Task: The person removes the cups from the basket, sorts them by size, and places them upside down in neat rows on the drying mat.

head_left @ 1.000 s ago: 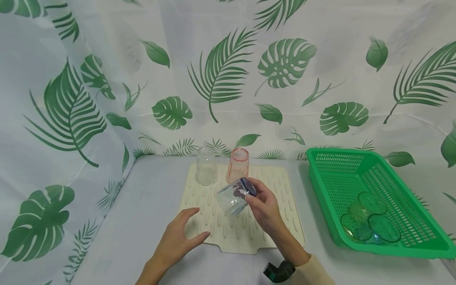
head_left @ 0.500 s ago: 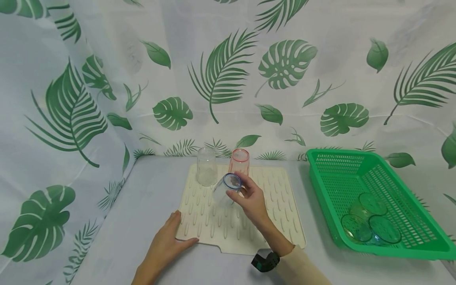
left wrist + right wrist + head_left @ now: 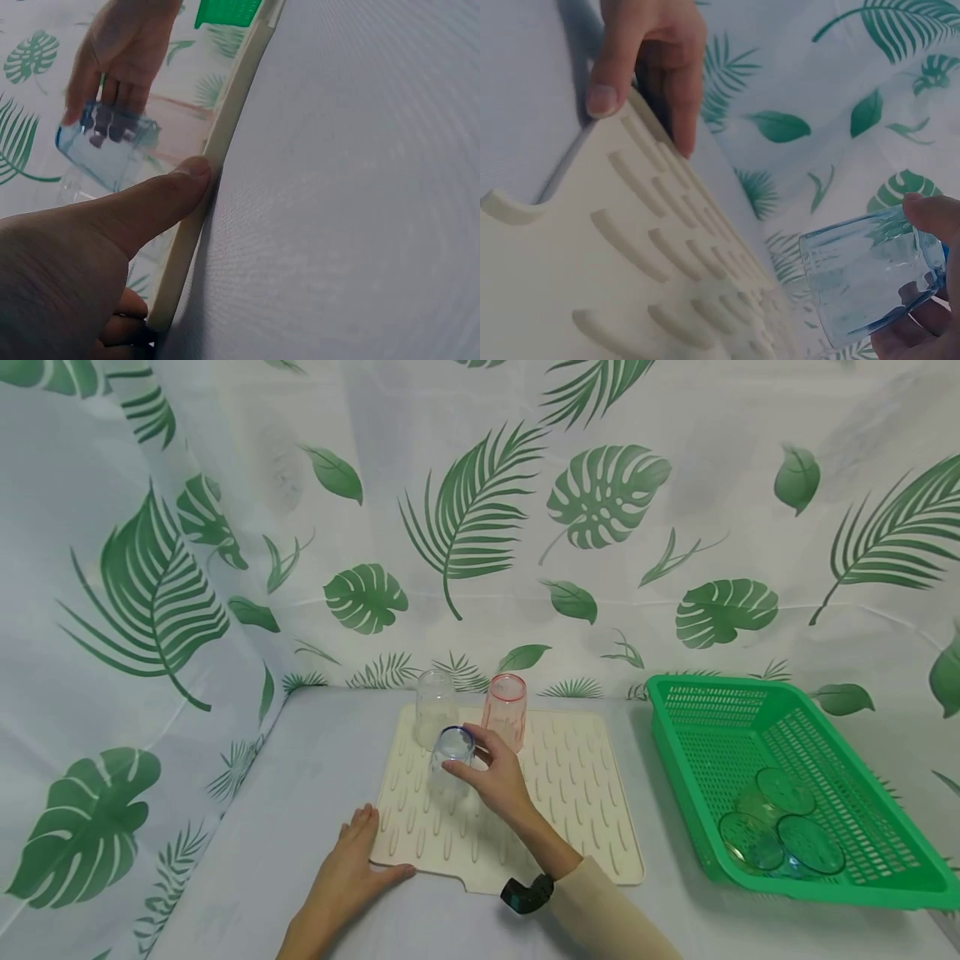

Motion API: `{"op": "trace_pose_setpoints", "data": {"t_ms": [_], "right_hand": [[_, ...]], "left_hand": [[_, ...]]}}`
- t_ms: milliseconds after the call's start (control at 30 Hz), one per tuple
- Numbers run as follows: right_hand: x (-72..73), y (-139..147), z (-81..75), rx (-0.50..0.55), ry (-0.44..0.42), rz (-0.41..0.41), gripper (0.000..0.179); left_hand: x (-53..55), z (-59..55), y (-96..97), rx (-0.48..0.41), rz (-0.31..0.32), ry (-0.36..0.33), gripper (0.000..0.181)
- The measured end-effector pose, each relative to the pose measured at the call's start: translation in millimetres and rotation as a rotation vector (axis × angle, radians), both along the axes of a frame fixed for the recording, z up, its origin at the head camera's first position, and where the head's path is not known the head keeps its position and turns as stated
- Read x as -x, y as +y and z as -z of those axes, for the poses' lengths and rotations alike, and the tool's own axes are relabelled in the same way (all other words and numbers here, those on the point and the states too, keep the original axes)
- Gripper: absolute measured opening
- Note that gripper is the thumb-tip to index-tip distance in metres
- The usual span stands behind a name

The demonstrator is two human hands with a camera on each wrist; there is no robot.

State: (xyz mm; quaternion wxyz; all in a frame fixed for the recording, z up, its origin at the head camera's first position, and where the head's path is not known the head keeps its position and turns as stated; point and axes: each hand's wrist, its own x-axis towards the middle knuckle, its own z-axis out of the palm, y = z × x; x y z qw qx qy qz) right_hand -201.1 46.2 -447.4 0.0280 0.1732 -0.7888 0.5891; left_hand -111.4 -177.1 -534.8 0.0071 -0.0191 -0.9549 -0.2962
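My right hand (image 3: 497, 777) holds a clear drinking glass (image 3: 447, 777) by its upper, blue-rimmed end, thumb on one side and fingers on the other. The glass is over the left part of a cream ribbed draining mat (image 3: 562, 810); whether it touches the mat, I cannot tell. At the mat's front left corner rests my left hand (image 3: 341, 872), its thumb (image 3: 176, 191) along the front edge and its fairly straight fingers at the left edge. Behind the held glass stand a colourless glass (image 3: 433, 706) and a pink glass with a red rim (image 3: 505, 718), both on the mat.
A green plastic basket (image 3: 678, 810) stands to the right of the mat, with several tinted-looking glasses (image 3: 810, 843) in its near end. A white leaf-print sheet (image 3: 480, 527) hangs behind and at the left. The table (image 3: 300, 760) is pale.
My right hand has carried the glass leftward, from tilted to more upright, with its blue end up. My left hand has moved left and down onto the mat's corner.
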Motion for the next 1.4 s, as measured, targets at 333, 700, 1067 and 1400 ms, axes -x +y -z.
{"op": "trace_pose_setpoints", "data": {"t_ms": [333, 700, 1067, 1400], "right_hand": [[31.2, -25, 44.4, 0.017, 0.027, 0.024, 0.062], [40.4, -32, 56.8, -0.083, 0.030, 0.052, 0.067], [48.2, -36, 65.9, -0.127, 0.039, 0.040, 0.070], [45.9, -34, 64.8, -0.157, 0.055, 0.025, 0.079]], "left_hand": [[-0.5, 4.6, -2.8, 0.017, 0.016, 0.039, 0.103], [-1.3, 4.7, -5.0, 0.017, 0.029, 0.069, 0.101], [-1.3, 4.6, -6.5, 0.016, 0.036, 0.071, 0.100], [-2.3, 3.7, -6.0, 0.010, 0.036, 0.082, 0.100]]}}
